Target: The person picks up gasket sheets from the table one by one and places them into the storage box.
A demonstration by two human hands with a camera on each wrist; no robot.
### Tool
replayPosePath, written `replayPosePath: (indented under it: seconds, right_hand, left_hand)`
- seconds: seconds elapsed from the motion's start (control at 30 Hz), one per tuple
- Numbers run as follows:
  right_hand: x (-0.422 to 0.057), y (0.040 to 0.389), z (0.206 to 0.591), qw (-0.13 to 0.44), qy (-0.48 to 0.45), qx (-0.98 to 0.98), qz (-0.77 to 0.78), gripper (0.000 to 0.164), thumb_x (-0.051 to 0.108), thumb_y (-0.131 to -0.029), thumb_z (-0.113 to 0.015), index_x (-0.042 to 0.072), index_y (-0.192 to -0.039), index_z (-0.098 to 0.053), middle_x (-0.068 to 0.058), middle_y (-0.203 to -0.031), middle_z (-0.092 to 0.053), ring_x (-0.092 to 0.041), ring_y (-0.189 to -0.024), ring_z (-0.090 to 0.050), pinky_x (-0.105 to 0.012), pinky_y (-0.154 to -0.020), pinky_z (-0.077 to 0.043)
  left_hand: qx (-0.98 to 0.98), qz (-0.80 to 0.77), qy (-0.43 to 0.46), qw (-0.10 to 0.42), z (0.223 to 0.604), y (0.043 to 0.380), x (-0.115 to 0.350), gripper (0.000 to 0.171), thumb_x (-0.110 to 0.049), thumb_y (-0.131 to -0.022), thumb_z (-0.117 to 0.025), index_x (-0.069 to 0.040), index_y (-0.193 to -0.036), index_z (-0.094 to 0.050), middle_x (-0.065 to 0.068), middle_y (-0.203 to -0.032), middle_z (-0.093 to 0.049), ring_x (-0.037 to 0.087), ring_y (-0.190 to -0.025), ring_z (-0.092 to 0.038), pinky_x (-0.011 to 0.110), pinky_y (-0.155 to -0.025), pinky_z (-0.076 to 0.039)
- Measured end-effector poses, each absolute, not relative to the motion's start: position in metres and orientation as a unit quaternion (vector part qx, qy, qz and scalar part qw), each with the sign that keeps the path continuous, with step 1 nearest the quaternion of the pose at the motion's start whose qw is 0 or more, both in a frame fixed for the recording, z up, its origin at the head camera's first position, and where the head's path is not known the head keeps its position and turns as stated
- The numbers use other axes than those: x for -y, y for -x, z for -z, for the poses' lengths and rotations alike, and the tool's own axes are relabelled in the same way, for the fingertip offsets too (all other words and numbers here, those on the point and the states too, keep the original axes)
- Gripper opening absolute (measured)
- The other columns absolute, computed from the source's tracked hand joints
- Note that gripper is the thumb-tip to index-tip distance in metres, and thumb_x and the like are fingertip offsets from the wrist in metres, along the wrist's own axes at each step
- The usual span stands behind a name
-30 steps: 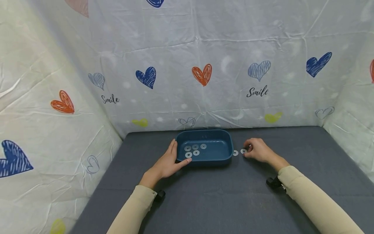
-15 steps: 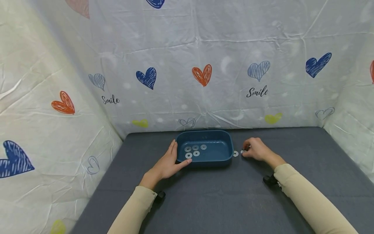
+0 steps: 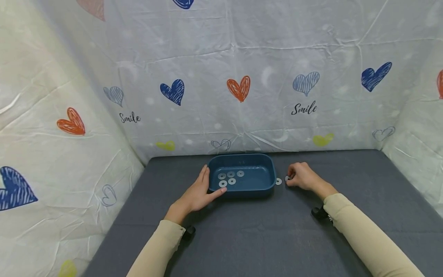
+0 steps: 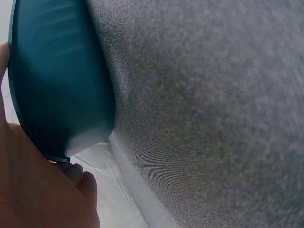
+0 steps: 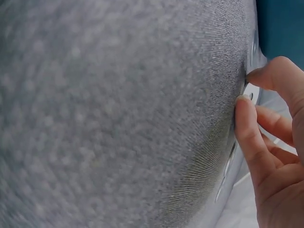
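A dark blue rectangular tray (image 3: 242,188) stands near the back of the table. My left hand (image 3: 198,191) grips its left end, the thumb on the near rim and the fingers along the left side; in the left wrist view some fingers bend behind the tray wall (image 4: 61,85). Several flat, pale metal washers (image 3: 223,184) lie on the tray floor. To the right of the tray, my right hand (image 3: 304,177) pinches another washer (image 5: 252,93) by its edges between thumb and forefinger, down at the cloth. A further washer (image 3: 278,181) lies between that hand and the tray.
Dark grey cloth (image 3: 263,238) covers the table. A white curtain (image 3: 207,57) printed with hearts rises right behind the tray and along both sides. Seen edge-on, a thin ring-like washer (image 5: 227,166) lies beyond the right hand in the right wrist view.
My right hand has shifted slightly left, its fingertips drawing in over the washer, which is now more covered. The left hand and tray have stayed put.
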State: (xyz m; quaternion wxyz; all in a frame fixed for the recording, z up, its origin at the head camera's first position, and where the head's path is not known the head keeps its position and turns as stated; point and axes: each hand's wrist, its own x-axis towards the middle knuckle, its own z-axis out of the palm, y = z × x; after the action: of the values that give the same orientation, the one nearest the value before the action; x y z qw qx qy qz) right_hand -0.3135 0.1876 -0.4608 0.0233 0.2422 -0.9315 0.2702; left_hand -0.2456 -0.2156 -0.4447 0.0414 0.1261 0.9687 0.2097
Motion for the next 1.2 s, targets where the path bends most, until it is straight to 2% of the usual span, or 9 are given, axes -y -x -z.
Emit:
replayPosePath:
  seconds: [0.37,0.73,0.97,1.2]
  right_hand:
    - [-0.193,0.305,0.451,0.013,-0.238,0.924,-0.298,0.012,0.009,-0.084,-0.077,0.002,-0.094,-0.075,-0.005,-0.084,-0.071,-0.013,-0.07,-0.063,-0.035,-0.065,-0.054]
    - [-0.195,0.291,0.439,0.107,-0.248,0.901,-0.34,0.017,0.007,-0.084,-0.08,0.001,-0.099,-0.075,-0.005,-0.089,-0.067,-0.015,-0.074,-0.063,-0.032,-0.065,-0.055]
    - [-0.192,0.287,0.432,0.122,-0.258,0.891,-0.354,0.017,0.004,-0.083,-0.081,0.001,-0.098,-0.076,-0.004,-0.087,-0.066,-0.013,-0.071,-0.061,-0.028,-0.063,-0.053]
    - [-0.185,0.284,0.427,0.122,-0.267,0.884,-0.364,0.016,0.003,-0.083,-0.082,0.002,-0.098,-0.075,-0.003,-0.086,-0.066,-0.011,-0.069,-0.061,-0.027,-0.062,-0.054]
  left_hand:
    - [-0.969,-0.21,-0.122,0.05,0.442,0.246,0.216,0.119,-0.085,-0.088,-0.044,-0.003,-0.164,-0.002,0.012,-0.172,0.007,0.034,-0.156,-0.016,0.055,-0.12,-0.026]
    - [-0.968,-0.214,-0.123,0.05,0.442,0.246,0.217,0.119,-0.083,-0.089,-0.046,-0.003,-0.164,0.001,0.012,-0.172,0.008,0.035,-0.156,-0.015,0.056,-0.12,-0.026]
    - [-0.967,-0.218,-0.122,0.055,0.441,0.246,0.217,0.119,-0.084,-0.089,-0.046,-0.005,-0.164,0.002,0.008,-0.172,0.013,0.033,-0.157,-0.014,0.055,-0.121,-0.025]
    - [-0.966,-0.217,-0.128,0.053,0.443,0.247,0.217,0.119,-0.083,-0.09,-0.046,-0.002,-0.164,0.0,0.014,-0.172,0.009,0.037,-0.156,-0.016,0.058,-0.119,-0.026]
